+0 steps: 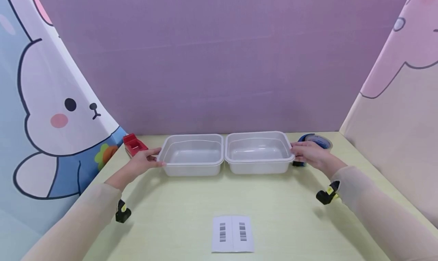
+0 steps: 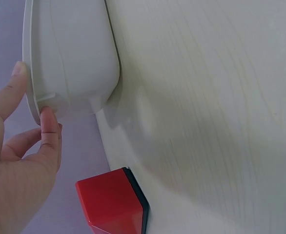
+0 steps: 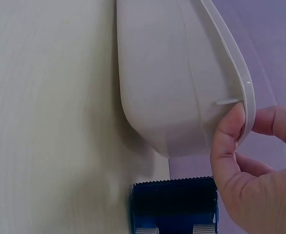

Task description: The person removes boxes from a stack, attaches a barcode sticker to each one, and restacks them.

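Observation:
Two white rectangular plastic tubs stand side by side near the back of the table. My left hand (image 1: 142, 163) pinches the outer rim of the left tub (image 1: 193, 170), thumb on the rim and fingers beneath it, as the left wrist view shows. At the other side, my right hand (image 1: 313, 155) pinches the outer rim of the right tub (image 1: 258, 167) between thumb and curled index finger. Both tubs look empty inside, and their neighbouring rims almost touch. The right tub (image 3: 157, 73) appears slightly tilted in the head view; whether its base is fully on the table I cannot tell.
A red box-like item (image 1: 134, 144) with a dark base sits behind my left hand. Beyond my right hand is a blue tape dispenser (image 3: 174, 204) with a roll of tape (image 1: 319, 141). A white sheet with barcodes (image 1: 232, 234) lies at the front. A purple backdrop (image 1: 219, 63) rises behind the table.

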Tool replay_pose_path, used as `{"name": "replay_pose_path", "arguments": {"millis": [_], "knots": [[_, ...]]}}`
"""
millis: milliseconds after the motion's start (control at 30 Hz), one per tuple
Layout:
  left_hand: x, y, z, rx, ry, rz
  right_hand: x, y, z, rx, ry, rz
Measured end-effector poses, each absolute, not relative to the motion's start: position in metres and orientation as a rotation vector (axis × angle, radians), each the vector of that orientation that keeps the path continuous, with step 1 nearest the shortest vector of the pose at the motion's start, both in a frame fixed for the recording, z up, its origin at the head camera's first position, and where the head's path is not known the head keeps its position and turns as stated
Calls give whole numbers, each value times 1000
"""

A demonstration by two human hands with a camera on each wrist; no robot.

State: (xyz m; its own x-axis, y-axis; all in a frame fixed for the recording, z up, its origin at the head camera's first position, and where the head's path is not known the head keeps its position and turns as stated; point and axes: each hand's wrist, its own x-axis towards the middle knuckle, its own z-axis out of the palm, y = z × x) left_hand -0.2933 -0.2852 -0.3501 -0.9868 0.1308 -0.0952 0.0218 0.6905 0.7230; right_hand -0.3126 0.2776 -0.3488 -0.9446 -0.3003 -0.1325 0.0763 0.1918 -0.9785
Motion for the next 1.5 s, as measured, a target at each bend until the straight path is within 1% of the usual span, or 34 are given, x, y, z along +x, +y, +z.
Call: {"name": "replay_pose_path", "arguments": {"millis": [300, 500, 733, 933, 1167, 1500], "knots": [[-296, -281, -350, 107, 2759, 1183, -323, 282, -348, -246, 2232, -1725], [-298, -279, -350, 108, 2765, 1182, -327, 279, -341, -242, 2453, -1488], [-298, -278, -350, 108, 2768, 1179, -326, 270, -336, -151, 2630, -1268], [-298, -277, -349, 115, 2770, 1184, -324, 265, -333, -111, 2694, -1227], [-298, -278, -349, 121, 2766, 1181, -322, 264, -334, -72, 2678, -1284], [-299, -281, -350, 141, 2750, 1183, -320, 265, -332, -93, 2677, -1265]]}}
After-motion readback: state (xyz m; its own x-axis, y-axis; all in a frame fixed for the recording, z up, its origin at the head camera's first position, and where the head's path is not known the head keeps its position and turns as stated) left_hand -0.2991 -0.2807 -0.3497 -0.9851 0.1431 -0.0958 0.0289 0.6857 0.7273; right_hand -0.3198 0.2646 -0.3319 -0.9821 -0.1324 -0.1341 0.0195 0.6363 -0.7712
